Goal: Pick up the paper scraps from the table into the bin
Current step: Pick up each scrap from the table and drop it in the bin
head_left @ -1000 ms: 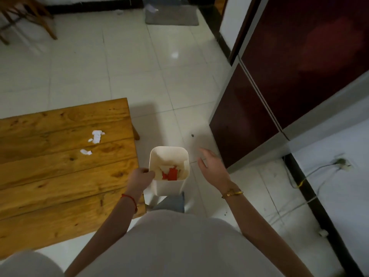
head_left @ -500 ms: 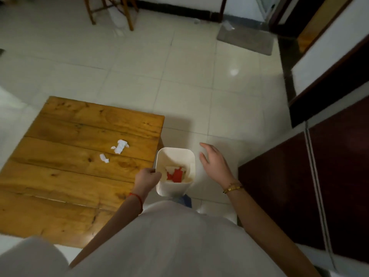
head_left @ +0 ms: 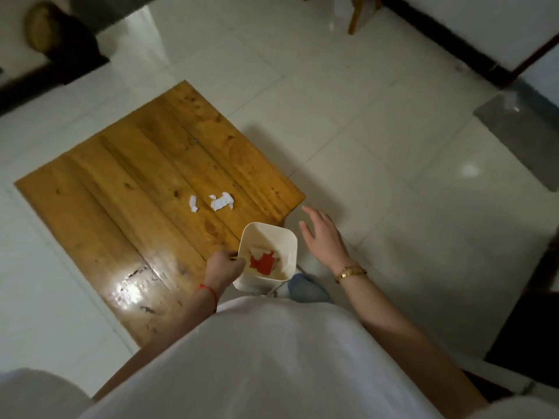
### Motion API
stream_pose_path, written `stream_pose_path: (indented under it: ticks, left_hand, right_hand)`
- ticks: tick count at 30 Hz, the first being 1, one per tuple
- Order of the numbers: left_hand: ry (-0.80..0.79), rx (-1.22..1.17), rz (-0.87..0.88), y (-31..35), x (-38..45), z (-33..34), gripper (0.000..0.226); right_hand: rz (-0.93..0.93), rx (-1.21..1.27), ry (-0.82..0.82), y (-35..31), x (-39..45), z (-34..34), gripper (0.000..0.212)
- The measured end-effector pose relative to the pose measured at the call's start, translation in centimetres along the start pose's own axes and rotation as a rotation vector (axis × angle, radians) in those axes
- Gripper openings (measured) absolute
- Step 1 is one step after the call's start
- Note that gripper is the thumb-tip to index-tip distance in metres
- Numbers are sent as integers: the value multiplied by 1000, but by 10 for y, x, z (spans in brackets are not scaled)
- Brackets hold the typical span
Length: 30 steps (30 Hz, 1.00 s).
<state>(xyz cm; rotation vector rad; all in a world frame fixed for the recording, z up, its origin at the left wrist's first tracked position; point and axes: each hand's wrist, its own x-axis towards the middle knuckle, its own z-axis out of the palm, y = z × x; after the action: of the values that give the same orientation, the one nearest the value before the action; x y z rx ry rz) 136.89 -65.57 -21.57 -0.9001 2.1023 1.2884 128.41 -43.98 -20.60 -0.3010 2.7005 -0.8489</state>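
The left hand [head_left: 224, 267] is closed on the near left rim of the bin [head_left: 290, 241], fingers curled over its edge, a red cord around that wrist. The right hand [head_left: 323, 235] hangs open just to the right of the bin, fingers spread and holding nothing, with a gold bracelet [head_left: 351, 273] on its wrist. The bin is a white, square-mouthed tub with rounded corners, held at the worktop's [head_left: 121, 189] near right edge, below its right corner; red and white paper pieces [head_left: 263, 263] lie in its bottom. Two white paper scraps [head_left: 222, 201] remain on the wooden worktop, near the right corner: a larger torn one, and a smaller one [head_left: 193, 204] just to its left, apart from it. No brand, label or writing can be read anywhere. Pale floor tiles [head_left: 378, 140] surround the worktop.
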Motion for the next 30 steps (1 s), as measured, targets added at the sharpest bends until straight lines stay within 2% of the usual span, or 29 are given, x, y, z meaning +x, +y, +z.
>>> stream_pose_path:
  ticks: [9, 14, 20, 30]
  left_hand:
    - [271, -363, -255, -6, -1, 63, 26]
    - [318, -455, -390, -16, 4, 89, 17]
    - [372, -511, -482, -35, 24, 118, 26]
    - [352, -556, -569, -79, 81, 161, 33]
  right_hand:
    - [-271, -116, -333, 20, 87, -4, 46]
    - [-394, -164, -454, 18, 127, 19, 47]
    - [-470, -208, -540, 13, 167, 62, 48]
    - [-610, -303, -612, 3, 226, 158, 50]
